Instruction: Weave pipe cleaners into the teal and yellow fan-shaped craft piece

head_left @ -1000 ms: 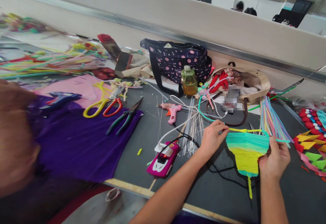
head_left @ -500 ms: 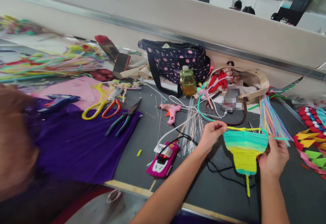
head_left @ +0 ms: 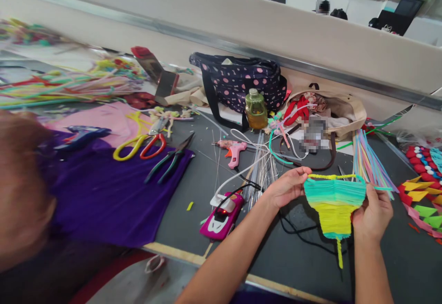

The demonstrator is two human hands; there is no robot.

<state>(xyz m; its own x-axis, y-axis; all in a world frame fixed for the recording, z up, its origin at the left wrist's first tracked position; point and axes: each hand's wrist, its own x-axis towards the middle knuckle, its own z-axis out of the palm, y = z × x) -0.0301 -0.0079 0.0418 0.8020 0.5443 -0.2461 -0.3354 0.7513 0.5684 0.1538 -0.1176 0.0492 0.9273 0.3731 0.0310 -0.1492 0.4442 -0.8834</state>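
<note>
Both your left hand (head_left: 288,187) and right hand (head_left: 375,212) hold the craft piece (head_left: 334,205) above the table (head_left: 293,262), the left now straightened into a looser pinch, so the curled right likely steadies it.

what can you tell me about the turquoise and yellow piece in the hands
The turquoise and yellow piece tapers downward: turquoise above, yellow below, then a narrow turquoise edge. Its horizontal rows look like soft, fuzzy strands. A yellow bar crosses the top and a yellow stem hangs underneath. It is held roughly upright over the dark table, left hand at its upper left corner, right hand at its right side.
</note>
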